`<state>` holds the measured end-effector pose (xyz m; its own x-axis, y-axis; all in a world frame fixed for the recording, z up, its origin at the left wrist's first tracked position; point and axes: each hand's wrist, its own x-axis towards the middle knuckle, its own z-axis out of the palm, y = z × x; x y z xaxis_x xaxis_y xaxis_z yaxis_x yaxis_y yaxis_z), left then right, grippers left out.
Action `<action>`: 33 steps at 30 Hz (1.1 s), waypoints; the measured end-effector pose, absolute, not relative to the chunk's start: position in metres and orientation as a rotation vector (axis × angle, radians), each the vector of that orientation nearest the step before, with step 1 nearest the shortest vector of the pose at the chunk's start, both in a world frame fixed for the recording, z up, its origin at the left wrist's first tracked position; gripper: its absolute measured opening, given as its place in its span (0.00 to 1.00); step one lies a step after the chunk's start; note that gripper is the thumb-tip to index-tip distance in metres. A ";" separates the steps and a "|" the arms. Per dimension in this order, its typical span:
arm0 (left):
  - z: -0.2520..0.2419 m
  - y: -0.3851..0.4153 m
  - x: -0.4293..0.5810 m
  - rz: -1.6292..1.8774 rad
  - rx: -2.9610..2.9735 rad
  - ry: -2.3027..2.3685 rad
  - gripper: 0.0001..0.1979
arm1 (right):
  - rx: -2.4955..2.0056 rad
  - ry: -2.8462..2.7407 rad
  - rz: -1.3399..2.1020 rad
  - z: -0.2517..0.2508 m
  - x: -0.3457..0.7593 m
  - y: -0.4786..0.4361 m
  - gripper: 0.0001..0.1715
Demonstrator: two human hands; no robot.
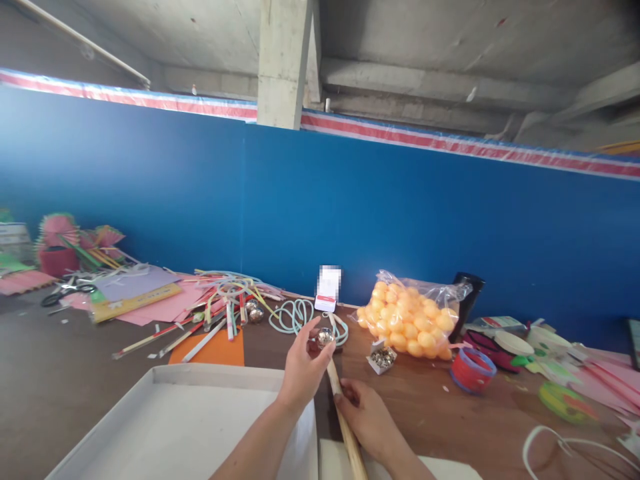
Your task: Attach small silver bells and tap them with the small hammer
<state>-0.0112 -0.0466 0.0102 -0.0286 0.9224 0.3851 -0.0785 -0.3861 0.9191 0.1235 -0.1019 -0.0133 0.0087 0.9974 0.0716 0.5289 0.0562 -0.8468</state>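
Over the brown tabletop (pixel 425 407), just right of a shallow white tray (pixel 210 420) with straight raised walls, a slim, round wooden stick (pixel 351 448) lies between the person's two hands. Its wood is pale and yellowish, plain along its length, and looks smooth. Its long axis runs away from the person, leaning slightly left, the far end pointing at the blue wall (pixel 425 213) and the near end leaving the bottom of the view. At the far end sits a mirror-bright metal ball (pixel 325 338), round and glossy; whether it is fixed to the stick cannot be told. The left hand (pixel 303 367) pinches the ball between thumb and fingers, while the right hand (pixel 367 410) has its fingers curled on the stick's shaft. Just beyond, a small open paper box (pixel 383 359) holds shiny metal bits, near a crinkled clear bag (pixel 406 320) of matte orange balls.
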 end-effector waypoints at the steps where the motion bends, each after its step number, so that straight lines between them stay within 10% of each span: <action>1: 0.010 -0.047 -0.011 1.539 1.406 0.947 0.24 | -1.561 -1.614 0.819 -0.014 0.124 -0.102 0.15; 33: 0.012 -0.049 -0.015 1.528 1.634 1.202 0.16 | -1.584 -1.614 0.816 -0.013 0.125 -0.101 0.19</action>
<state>-0.0145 -0.0487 0.0118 -0.0690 0.8962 0.4382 0.2150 -0.4156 0.8838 0.1249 -0.1008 -0.0132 0.0154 0.9980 0.0617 0.5414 0.0436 -0.8396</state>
